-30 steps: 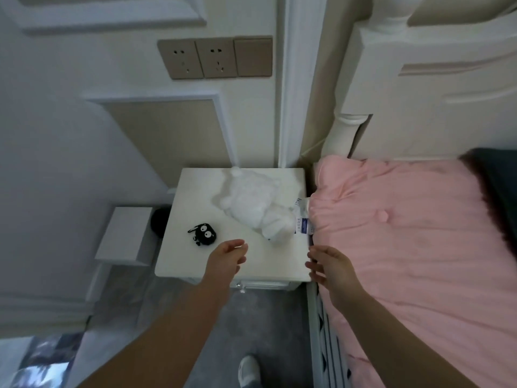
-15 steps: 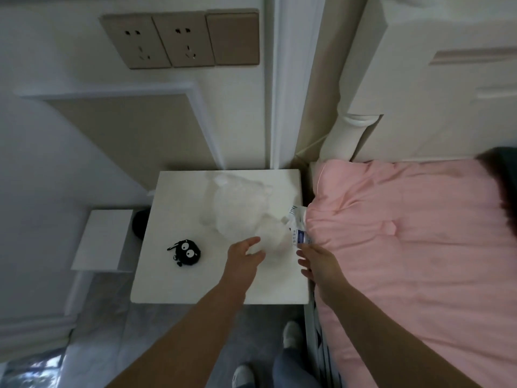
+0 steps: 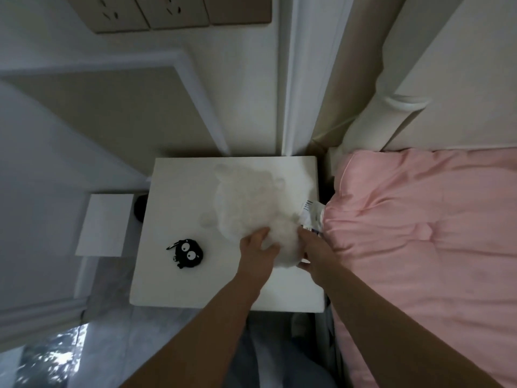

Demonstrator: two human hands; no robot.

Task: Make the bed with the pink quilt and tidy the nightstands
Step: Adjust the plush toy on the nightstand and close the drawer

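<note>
A fluffy white plush toy (image 3: pixel 251 203) lies on the white nightstand (image 3: pixel 173 275), its paper tag (image 3: pixel 312 215) hanging toward the bed. My left hand (image 3: pixel 258 252) presses on the plush's near end from the left, fingers curled into the fur. From the right, my right hand (image 3: pixel 314 254) cups the same end, so both hands grip it. A small black soot-ball charm with white eyes (image 3: pixel 188 252) sits to the left of my hands, apart from them. The pink quilt (image 3: pixel 419 233) covers the bed on the right.
The cream headboard (image 3: pixel 447 88) rises behind the quilt. A low white box (image 3: pixel 105 224) and a dark round object (image 3: pixel 140 207) sit on the floor left of the nightstand. Wall sockets (image 3: pixel 145 12) are above. My legs show below the nightstand.
Both hands moved forward from the nightstand's front edge and closed on the near end of the white plush toy. The camera came closer and tilted further down.
</note>
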